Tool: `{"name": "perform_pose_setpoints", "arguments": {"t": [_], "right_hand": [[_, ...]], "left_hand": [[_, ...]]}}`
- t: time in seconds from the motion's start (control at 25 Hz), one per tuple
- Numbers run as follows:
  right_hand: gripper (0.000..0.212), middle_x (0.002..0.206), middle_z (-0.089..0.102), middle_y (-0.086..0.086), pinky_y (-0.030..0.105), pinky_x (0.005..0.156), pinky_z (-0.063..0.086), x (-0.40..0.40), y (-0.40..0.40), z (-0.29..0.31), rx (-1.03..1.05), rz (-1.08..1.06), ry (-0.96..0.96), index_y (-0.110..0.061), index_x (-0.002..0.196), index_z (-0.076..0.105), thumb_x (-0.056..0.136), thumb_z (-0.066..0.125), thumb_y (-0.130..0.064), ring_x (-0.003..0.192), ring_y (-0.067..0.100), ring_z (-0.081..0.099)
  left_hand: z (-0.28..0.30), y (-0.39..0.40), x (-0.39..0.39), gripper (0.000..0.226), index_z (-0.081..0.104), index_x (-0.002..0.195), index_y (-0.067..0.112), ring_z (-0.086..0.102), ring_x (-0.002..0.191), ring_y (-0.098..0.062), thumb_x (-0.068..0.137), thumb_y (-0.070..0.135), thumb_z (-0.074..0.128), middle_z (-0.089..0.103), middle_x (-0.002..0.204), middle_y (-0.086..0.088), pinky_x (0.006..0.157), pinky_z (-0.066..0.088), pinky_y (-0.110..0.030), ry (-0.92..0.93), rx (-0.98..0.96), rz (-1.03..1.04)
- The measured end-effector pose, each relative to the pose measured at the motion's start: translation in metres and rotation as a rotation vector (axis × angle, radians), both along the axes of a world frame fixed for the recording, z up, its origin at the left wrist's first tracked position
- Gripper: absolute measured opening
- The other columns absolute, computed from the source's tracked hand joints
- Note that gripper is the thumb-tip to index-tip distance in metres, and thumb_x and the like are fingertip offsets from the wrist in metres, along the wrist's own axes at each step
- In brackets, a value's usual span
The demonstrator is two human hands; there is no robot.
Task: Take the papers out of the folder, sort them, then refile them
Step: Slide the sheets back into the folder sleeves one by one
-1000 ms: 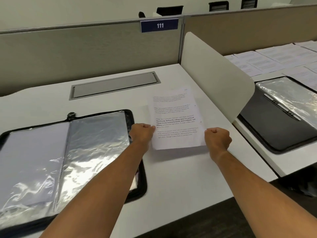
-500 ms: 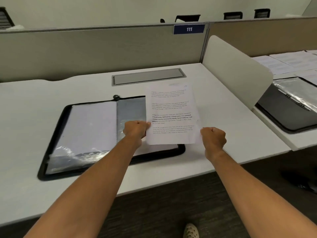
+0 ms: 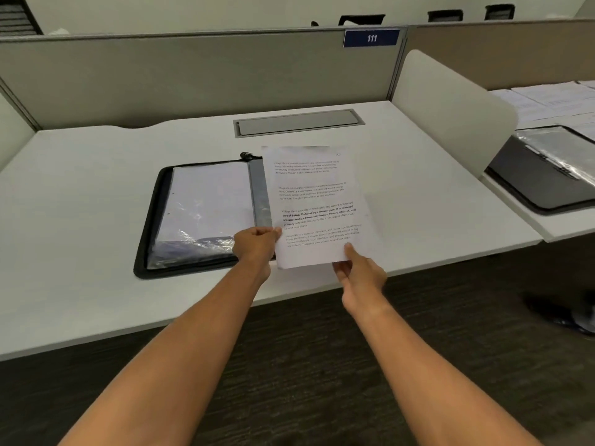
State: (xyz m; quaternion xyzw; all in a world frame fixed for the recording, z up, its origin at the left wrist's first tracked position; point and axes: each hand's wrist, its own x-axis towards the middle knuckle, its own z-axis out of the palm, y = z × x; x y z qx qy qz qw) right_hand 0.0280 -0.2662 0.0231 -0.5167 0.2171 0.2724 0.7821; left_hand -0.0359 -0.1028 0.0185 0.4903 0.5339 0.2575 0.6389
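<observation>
A printed sheet of paper [image 3: 317, 207] is held up over the near right part of the open black folder [image 3: 151, 239], hiding the folder's right half; the left hand [image 3: 256, 244] pinches the sheet's left edge with curled fingers; the right hand [image 3: 360, 278] grips the bottom edge, thumb on top of the paper and fingers beneath. The folder lies flat on the white desk [image 3: 80, 188], near its front edge, with glossy, crinkled plastic sleeves [image 3: 206, 207] inside a zip-trimmed border. Bare desk surface stretches to the left and on the far side up to a grey rectangular cable flap [image 3: 297, 122]; a smooth, rounded divider panel [image 3: 450, 107] bounds the right; beyond it sit a second folder [image 3: 547, 185] and loose pages [image 3: 547, 98].
</observation>
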Motion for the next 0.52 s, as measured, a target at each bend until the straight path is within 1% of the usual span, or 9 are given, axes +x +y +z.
{"name": "perform_pose_setpoints", "arguments": {"t": [0.12,0.2,0.28,0.36,0.44,0.48,0.52], "right_hand": [[0.02,0.106,0.072,0.008,0.036,0.083,0.059,-0.025,-0.001,0.001,0.026,-0.004,-0.013,-0.014,0.105,0.067,0.088,0.071,-0.005,0.098,0.02,0.069],[0.019,0.105,0.071,0.005,0.035,0.083,0.059,-0.032,-0.007,-0.001,0.014,-0.018,-0.052,-0.018,0.101,0.066,0.089,0.069,-0.003,0.099,0.018,0.069],[0.018,0.105,0.071,0.003,0.035,0.081,0.06,-0.034,-0.015,-0.005,-0.016,-0.033,-0.092,-0.019,0.098,0.066,0.09,0.068,-0.003,0.098,0.016,0.069],[0.019,0.104,0.071,0.001,0.035,0.083,0.06,-0.035,-0.028,-0.011,-0.061,-0.053,-0.13,-0.021,0.099,0.066,0.09,0.068,-0.004,0.097,0.015,0.069],[0.02,0.105,0.071,0.0,0.035,0.084,0.06,-0.037,-0.043,-0.019,-0.111,-0.076,-0.171,-0.022,0.101,0.067,0.09,0.069,-0.005,0.096,0.014,0.069],[0.021,0.105,0.071,-0.001,0.034,0.084,0.06,-0.038,-0.052,-0.023,-0.127,-0.086,-0.189,-0.022,0.102,0.067,0.09,0.069,-0.005,0.096,0.013,0.069],[0.021,0.105,0.071,-0.001,0.033,0.082,0.06,-0.041,-0.06,-0.027,-0.143,-0.095,-0.201,-0.022,0.103,0.067,0.09,0.069,-0.006,0.096,0.013,0.069]], "left_hand": [[-0.007,-0.016,-0.003,0.013,0.068,0.079,0.01,0.07,0.086,-0.022,0.079,0.011,0.081,0.072,0.091,-0.007,0.079,0.06,-0.037,0.005,-0.004,0.002],[-0.013,-0.028,-0.004,0.012,0.068,0.077,0.012,0.07,0.086,-0.021,0.08,0.012,0.08,0.071,0.088,-0.004,0.08,0.06,-0.036,0.019,0.014,-0.02],[-0.02,-0.037,-0.005,0.01,0.07,0.079,0.014,0.07,0.086,-0.019,0.082,0.016,0.079,0.072,0.086,-0.002,0.08,0.06,-0.036,0.027,0.082,-0.058],[-0.022,-0.04,-0.006,0.007,0.071,0.082,0.015,0.069,0.082,-0.015,0.085,0.02,0.075,0.072,0.085,0.0,0.082,0.059,-0.034,0.066,0.245,-0.118],[-0.023,-0.034,-0.005,0.006,0.071,0.093,0.014,0.066,0.083,-0.014,0.088,0.017,0.07,0.071,0.09,0.0,0.084,0.053,-0.026,0.2,0.528,-0.232],[-0.023,-0.028,-0.004,0.013,0.07,0.101,0.013,0.064,0.088,-0.016,0.088,0.014,0.069,0.069,0.096,-0.001,0.085,0.049,-0.025,0.282,0.686,-0.314],[-0.024,-0.023,-0.002,0.021,0.068,0.109,0.011,0.063,0.095,-0.019,0.088,0.012,0.068,0.066,0.103,-0.005,0.087,0.048,-0.026,0.358,0.825,-0.412]]}}
